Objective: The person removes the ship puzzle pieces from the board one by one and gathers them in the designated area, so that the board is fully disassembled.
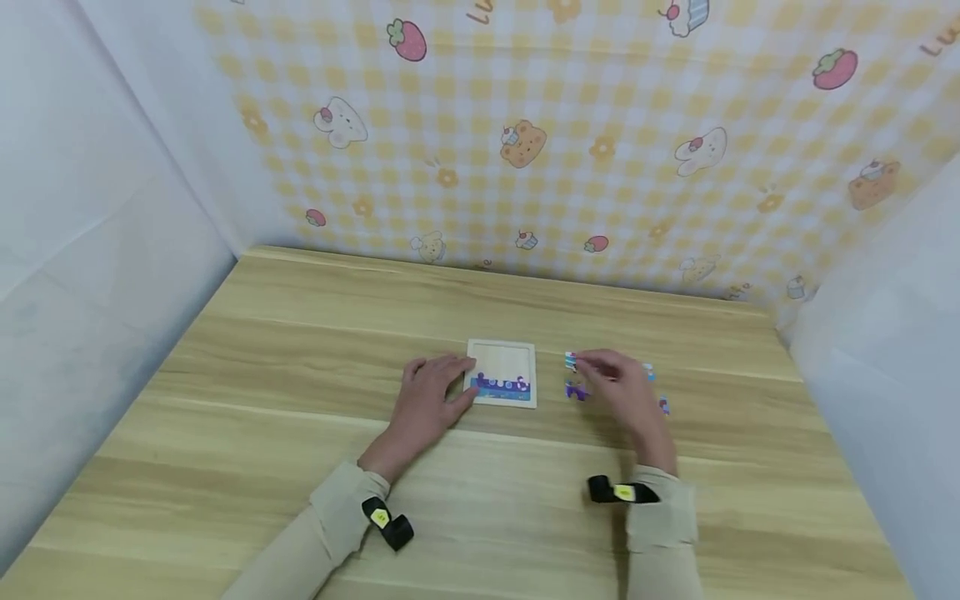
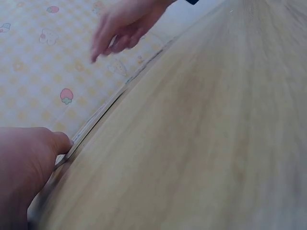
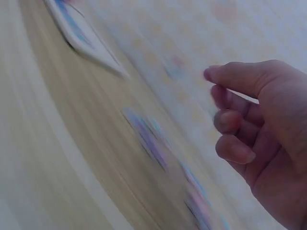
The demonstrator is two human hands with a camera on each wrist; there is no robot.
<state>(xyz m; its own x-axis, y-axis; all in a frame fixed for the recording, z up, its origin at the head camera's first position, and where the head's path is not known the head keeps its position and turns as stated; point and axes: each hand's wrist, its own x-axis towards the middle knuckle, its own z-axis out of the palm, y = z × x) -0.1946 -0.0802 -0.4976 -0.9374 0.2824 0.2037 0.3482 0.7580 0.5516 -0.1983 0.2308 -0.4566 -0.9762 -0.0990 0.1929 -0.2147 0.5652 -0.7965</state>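
Note:
A square, white-rimmed jigsaw puzzle tray (image 1: 500,343) lies on the table, with purple and blue pieces (image 1: 501,389) across its lower part and bare wood above. My left hand (image 1: 431,398) rests at its left side, with the thumb and forefinger touching the rim. To the right, my right hand (image 1: 618,387) hovers over loose puzzle pieces. In the right wrist view its fingers (image 3: 233,149) are loosely bent, and nothing shows between thumb and forefinger. A purple piece (image 1: 576,391) and a blue-and-white piece (image 1: 571,358) lie near its fingertips. The hand hides part of this group.
More loose pieces lie beyond the right hand, one blue (image 1: 649,372) and one purple-red (image 1: 663,406). The wood-grain table (image 1: 480,517) meets a yellow checked cloth (image 1: 465,200) at the back. White walls (image 1: 97,208) stand at both sides.

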